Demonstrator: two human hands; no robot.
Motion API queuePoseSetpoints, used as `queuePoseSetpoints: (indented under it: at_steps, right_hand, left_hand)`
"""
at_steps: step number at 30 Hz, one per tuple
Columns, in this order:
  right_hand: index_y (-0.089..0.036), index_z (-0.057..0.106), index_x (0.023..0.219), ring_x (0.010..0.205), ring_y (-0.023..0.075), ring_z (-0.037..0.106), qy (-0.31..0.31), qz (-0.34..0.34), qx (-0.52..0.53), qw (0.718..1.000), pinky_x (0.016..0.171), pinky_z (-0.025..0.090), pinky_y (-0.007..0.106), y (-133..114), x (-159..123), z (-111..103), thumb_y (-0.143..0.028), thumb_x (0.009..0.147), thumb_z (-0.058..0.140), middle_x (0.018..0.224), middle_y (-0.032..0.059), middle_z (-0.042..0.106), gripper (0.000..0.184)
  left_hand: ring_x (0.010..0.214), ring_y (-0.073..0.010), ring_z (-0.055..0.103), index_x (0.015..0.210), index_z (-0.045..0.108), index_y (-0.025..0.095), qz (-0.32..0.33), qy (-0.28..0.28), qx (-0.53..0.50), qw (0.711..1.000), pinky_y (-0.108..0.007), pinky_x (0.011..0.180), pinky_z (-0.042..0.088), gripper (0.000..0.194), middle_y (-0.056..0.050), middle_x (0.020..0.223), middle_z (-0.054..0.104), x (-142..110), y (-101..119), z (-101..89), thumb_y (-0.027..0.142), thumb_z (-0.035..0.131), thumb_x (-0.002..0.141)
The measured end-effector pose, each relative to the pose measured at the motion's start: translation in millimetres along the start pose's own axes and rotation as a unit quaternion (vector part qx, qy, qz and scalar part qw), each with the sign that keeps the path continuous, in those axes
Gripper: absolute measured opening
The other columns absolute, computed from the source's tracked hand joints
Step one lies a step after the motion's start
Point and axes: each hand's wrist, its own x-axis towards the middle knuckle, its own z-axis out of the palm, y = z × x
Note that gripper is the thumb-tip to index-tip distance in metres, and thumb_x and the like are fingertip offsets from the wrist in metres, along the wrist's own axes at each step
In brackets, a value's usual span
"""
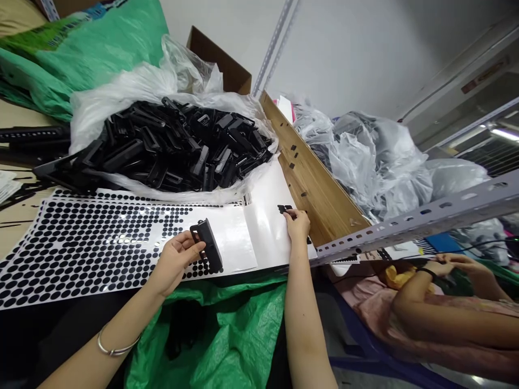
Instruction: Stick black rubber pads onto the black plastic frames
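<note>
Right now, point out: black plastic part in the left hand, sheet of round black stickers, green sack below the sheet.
Black plastic part (211,246): head view, middle of its long flat face.
Sheet of round black stickers (93,243): head view, its dotted area.
Green sack (239,346): head view, its crumpled wall.

The dotted sheet (93,246) runs off the frame at lower left, the right hand's grip (299,223) partly hides small black pads (281,208) right of centre, lettering (60,37) on the green bag (117,46) is too blurred to read at upper left, and a co-worker (446,319) is cut off at lower right.
</note>
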Motion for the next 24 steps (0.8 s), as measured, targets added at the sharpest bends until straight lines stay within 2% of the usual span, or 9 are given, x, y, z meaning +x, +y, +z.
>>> queuePoseSetpoints:
  at_steps: [5,9,11,14,16,20,22,24]
  right_hand:
    - [-0.017,0.061,0.066,0.077,0.0211,0.054,0.054,-0.007,0.065,0.996,0.081,0.044,0.040,-3.1,1.3,-3.8,-0.023,0.069,0.062,0.081,0.0061,0.059,0.006]
    - [-0.018,0.058,0.070,0.080,0.0194,0.056,0.114,-0.025,0.141,0.983,0.081,0.048,0.038,-16.6,-14.1,-16.3,-0.029,0.072,0.061,0.085,0.0059,0.057,0.011]
    - [-0.019,0.058,0.076,0.082,0.0184,0.058,0.118,-0.025,0.237,0.964,0.078,0.051,0.036,-27.3,-29.9,-22.2,-0.036,0.074,0.063,0.086,0.0039,0.058,0.018]
    - [-0.020,0.059,0.081,0.075,0.0154,0.061,0.041,0.015,0.458,0.888,0.069,0.054,0.032,-46.6,-55.4,-27.3,-0.043,0.071,0.069,0.080,-0.0005,0.060,0.027]
    - [-0.020,0.059,0.081,0.072,0.0139,0.062,-0.002,0.033,0.521,0.853,0.067,0.054,0.030,-58.5,-66.0,-27.7,-0.044,0.069,0.073,0.080,-0.0019,0.062,0.030]
    - [-0.021,0.055,0.077,0.082,0.0147,0.064,0.013,0.047,0.551,0.833,0.073,0.056,0.033,-68.4,-65.2,-24.8,-0.046,0.065,0.078,0.084,-0.0034,0.059,0.037]
    - [-0.021,0.054,0.076,0.083,0.0141,0.064,0.038,0.059,0.555,0.829,0.078,0.056,0.038,-66.6,-60.5,-25.0,-0.046,0.064,0.079,0.081,-0.0046,0.056,0.038]
    - [-0.021,0.055,0.077,0.081,0.0120,0.062,0.078,0.044,0.546,0.833,0.085,0.054,0.038,-64.7,-58.5,-27.8,-0.045,0.066,0.078,0.080,-0.0052,0.054,0.036]
  left_hand:
    - [0.083,-0.0143,0.065,0.088,0.064,0.020,0.010,-0.012,0.000,1.000,-0.023,0.071,0.055,0.032,-0.001,0.089,0.068,0.8,-0.6,-0.2,0.035,0.082,0.066]
    - [0.080,-0.0139,0.064,0.082,0.061,0.019,0.035,0.016,-0.020,0.999,-0.026,0.075,0.055,0.028,0.003,0.082,0.063,4.1,-1.9,-1.4,0.033,0.081,0.067]
    - [0.078,-0.0136,0.064,0.080,0.060,0.019,0.041,0.019,-0.033,0.998,-0.027,0.076,0.055,0.027,0.003,0.077,0.061,5.1,-1.6,-1.5,0.033,0.079,0.068]
    - [0.079,-0.0137,0.064,0.082,0.060,0.019,0.042,0.006,-0.040,0.998,-0.027,0.075,0.055,0.026,0.002,0.078,0.063,4.9,0.2,-0.5,0.034,0.078,0.070]
    - [0.079,-0.0139,0.064,0.085,0.060,0.019,0.041,-0.006,-0.038,0.998,-0.027,0.074,0.055,0.026,0.001,0.081,0.064,3.9,1.7,0.6,0.035,0.076,0.072]
    - [0.085,-0.0152,0.064,0.087,0.061,0.020,0.026,-0.044,-0.015,0.999,-0.029,0.081,0.054,0.023,0.000,0.085,0.065,1.4,2.6,1.7,0.035,0.074,0.075]
    - [0.086,-0.0145,0.063,0.084,0.060,0.020,0.015,-0.067,0.004,0.998,-0.027,0.083,0.052,0.020,0.000,0.085,0.064,0.9,1.1,2.0,0.034,0.073,0.077]
    - [0.082,-0.0125,0.061,0.080,0.059,0.020,0.011,-0.072,0.021,0.997,-0.024,0.081,0.049,0.019,0.001,0.081,0.063,1.3,-1.1,2.6,0.032,0.073,0.077]
